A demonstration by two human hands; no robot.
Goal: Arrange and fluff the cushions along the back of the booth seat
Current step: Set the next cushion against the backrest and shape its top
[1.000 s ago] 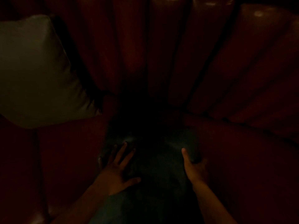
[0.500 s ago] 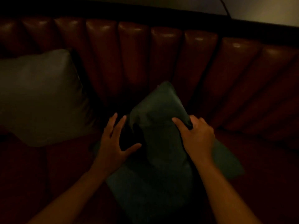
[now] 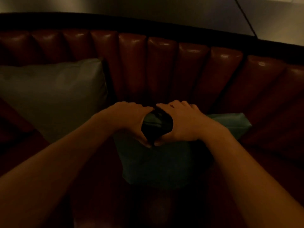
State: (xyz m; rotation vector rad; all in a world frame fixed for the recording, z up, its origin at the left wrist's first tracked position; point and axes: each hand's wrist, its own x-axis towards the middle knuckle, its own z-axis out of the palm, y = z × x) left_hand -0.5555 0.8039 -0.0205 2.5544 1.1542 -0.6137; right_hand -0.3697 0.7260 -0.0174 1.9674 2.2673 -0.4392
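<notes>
**Two cushions, two hands**

While your left hand (image 3: 131,120) and right hand (image 3: 182,124) grip the teal cushion's (image 3: 164,162) top edge, it sits on the booth seat (image 3: 271,162); one grey cushion (image 3: 52,96) leans against the backrest (image 3: 164,68). No writing shows.

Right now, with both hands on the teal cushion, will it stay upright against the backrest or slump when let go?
Probably slumps: the teal cushion creases deeply where the left hand and right hand squeeze its top, so it looks soft. It likely weighs little. It lies on the seat, not propped like the grey cushion.
</notes>
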